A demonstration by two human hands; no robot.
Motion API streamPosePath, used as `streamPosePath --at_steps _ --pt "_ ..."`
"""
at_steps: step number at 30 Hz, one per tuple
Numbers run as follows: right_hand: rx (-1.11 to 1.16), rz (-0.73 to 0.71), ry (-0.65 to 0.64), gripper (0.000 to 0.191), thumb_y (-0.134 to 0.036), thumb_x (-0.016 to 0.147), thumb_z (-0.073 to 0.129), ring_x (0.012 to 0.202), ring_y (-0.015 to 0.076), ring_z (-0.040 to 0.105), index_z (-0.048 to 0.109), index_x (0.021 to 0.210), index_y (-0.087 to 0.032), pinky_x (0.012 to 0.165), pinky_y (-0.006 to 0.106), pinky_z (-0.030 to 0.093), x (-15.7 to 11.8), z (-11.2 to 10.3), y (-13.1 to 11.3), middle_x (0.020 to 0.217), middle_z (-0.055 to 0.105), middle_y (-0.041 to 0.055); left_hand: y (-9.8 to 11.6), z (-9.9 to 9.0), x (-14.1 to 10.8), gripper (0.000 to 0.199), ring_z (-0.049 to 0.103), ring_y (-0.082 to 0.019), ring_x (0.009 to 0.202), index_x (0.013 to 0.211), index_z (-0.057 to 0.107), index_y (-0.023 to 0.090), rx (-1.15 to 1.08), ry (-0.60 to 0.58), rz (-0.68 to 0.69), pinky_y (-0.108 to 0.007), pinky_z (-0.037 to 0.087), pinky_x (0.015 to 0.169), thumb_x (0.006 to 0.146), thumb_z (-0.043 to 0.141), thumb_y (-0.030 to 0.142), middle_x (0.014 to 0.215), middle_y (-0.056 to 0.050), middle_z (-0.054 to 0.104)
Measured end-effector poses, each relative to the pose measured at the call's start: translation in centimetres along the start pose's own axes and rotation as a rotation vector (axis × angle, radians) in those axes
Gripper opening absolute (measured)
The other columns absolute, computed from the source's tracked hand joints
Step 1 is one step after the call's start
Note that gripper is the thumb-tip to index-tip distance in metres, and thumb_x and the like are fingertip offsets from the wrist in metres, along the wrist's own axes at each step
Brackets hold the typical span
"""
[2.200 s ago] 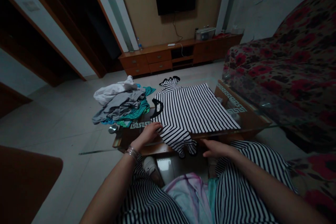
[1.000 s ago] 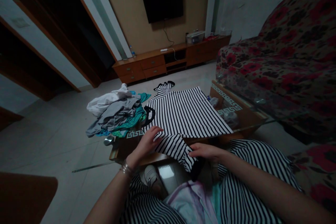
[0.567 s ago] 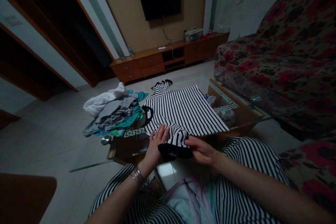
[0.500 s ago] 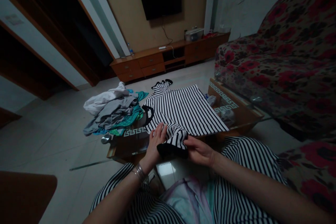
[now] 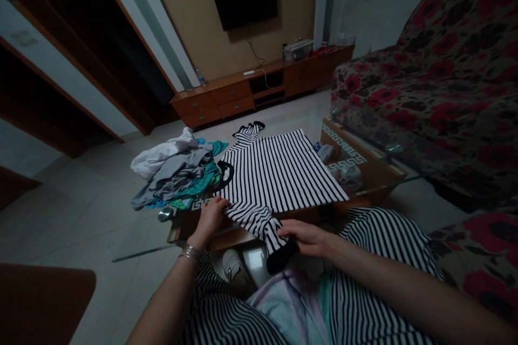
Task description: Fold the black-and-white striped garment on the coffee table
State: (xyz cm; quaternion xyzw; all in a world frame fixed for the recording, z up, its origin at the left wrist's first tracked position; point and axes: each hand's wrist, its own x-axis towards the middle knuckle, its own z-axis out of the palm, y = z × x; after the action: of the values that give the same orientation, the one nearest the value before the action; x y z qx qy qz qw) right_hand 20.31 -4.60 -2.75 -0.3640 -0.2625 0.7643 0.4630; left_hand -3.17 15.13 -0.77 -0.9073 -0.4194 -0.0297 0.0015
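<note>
A black-and-white striped shirt (image 5: 279,172) lies spread over a glass-topped coffee table, its black neckband (image 5: 224,175) toward the left. My left hand (image 5: 212,218) pinches the cloth at the shoulder of the near sleeve. With thumb and fingers, my right hand (image 5: 303,234) grips that same sleeve (image 5: 253,218) close to its black cuff (image 5: 280,257), which hangs past the table's near edge. The far sleeve (image 5: 249,132) is stretched out on the other side, somewhat bunched at its end.
A heap of crumpled grey, white and teal clothes (image 5: 174,170) sits left of the shirt. Glass corners with metal fittings (image 5: 165,215) jut from the table. A flowered sofa (image 5: 388,86) stands at right, a low TV cabinet (image 5: 230,99) at the back.
My left hand has moved left and closed on the sleeve's shoulder end. The sleeve is straighter, and its cuff has come lower, toward my lap, with my right hand still on it.
</note>
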Motion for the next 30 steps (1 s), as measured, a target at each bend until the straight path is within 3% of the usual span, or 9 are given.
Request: streamPosePath --at_steps 3,7,11,14,17,20,24,27,30 --pt "0.036 0.085 -0.028 0.025 -0.026 0.063 0.075 0.068 0.0089 0.052 0.064 0.081 -0.012 0.066 0.022 0.042 -0.2 -0.4 0.6 0.078 0.061 0.0007 -1.3 -0.5 -0.5 0.032 0.056 -0.025 0.101 0.091 0.068 0.021 0.032 -0.028 -0.105 -0.038 0.036 0.086 0.079 0.043 0.006 0.101 -0.008 0.065" --pt "-0.127 0.059 0.088 0.033 -0.023 0.058 0.080 0.065 0.0093 0.053 0.065 0.086 -0.011 0.063 0.022 0.041 -0.4 -0.6 0.9 0.075 0.063 0.0009 -1.8 -1.0 -1.0 0.030 0.055 -0.025 0.105 0.094 0.068 0.021 0.037 -0.056 -0.194 -0.040 0.035 0.089 0.081 0.044 0.009 0.105 -0.008 0.065" --pt "-0.001 0.047 0.138 0.027 -0.014 0.059 0.070 0.065 0.0100 0.055 0.064 0.085 -0.012 0.063 0.023 0.043 -0.3 0.0 0.9 0.074 0.063 0.0009 -0.8 -0.8 -1.2 0.030 0.051 -0.028 0.112 0.111 0.063 0.022 0.035 -0.089 -0.186 -0.046 0.035 0.093 0.086 0.047 0.022 0.119 -0.011 0.060" --pt "0.174 0.043 0.126 0.025 -0.009 0.057 0.064 0.064 0.0104 0.056 0.061 0.082 -0.011 0.063 0.023 0.045 -0.1 0.3 0.8 0.071 0.063 0.0010 0.9 -0.4 -1.6 0.050 0.042 -0.031 0.124 0.135 0.044 0.022 -0.001 0.016 -0.150 -0.050 0.035 0.097 0.087 0.051 0.032 0.138 -0.015 0.046" --pt "0.289 0.112 0.068 0.014 -0.007 0.056 0.062 0.055 0.0091 0.054 0.057 0.069 -0.011 0.056 0.021 0.045 0.2 0.3 0.6 0.061 0.059 -0.0004 2.6 0.1 -2.7 0.059 0.036 -0.031 0.130 0.143 0.032 0.021 -0.076 0.138 -0.103 -0.049 0.035 0.101 0.089 0.050 0.036 0.144 -0.016 0.037" --pt "0.378 0.162 -0.004 0.007 -0.008 0.060 0.059 0.051 0.0087 0.054 0.054 0.064 -0.011 0.052 0.020 0.045 0.3 0.4 0.2 0.056 0.058 0.0003 3.5 0.9 -4.3 0.066 0.032 -0.030 0.134 0.146 0.024 0.022 -0.100 0.194 -0.082 -0.048 0.035 0.103 0.086 0.050 0.024 0.148 -0.017 0.031" --pt "0.432 0.124 -0.043 0.009 -0.010 0.067 0.058 0.060 0.0096 0.058 0.057 0.076 -0.009 0.060 0.019 0.049 0.3 1.6 -0.7 0.064 0.062 0.0022 4.6 2.2 -6.4 0.085 0.025 -0.032 0.139 0.149 0.015 0.020 -0.068 0.170 -0.031 -0.051 0.031 0.106 0.075 0.054 0.009 0.153 -0.019 0.021" --pt "0.426 0.066 -0.094 0.022 -0.014 0.070 0.059 0.074 0.0138 0.062 0.058 0.091 -0.009 0.074 0.026 0.052 0.4 3.3 -1.2 0.074 0.064 0.0045 6.0 2.7 -6.7 0.078 0.023 -0.031 0.140 0.149 0.017 0.019 -0.136 0.191 0.001 -0.052 0.026 0.109 0.078 0.050 0.012 0.154 -0.018 0.021" --pt "0.398 0.003 -0.118 0.034 -0.020 0.070 0.061 0.087 0.0189 0.062 0.057 0.101 -0.009 0.085 0.033 0.050 0.7 5.0 -1.0 0.085 0.065 0.0084 7.5 2.5 -6.0 0.063 0.032 -0.028 0.137 0.146 0.027 0.018 -0.311 0.346 -0.026 -0.050 0.027 0.110 0.085 0.041 0.015 0.149 -0.016 0.033"
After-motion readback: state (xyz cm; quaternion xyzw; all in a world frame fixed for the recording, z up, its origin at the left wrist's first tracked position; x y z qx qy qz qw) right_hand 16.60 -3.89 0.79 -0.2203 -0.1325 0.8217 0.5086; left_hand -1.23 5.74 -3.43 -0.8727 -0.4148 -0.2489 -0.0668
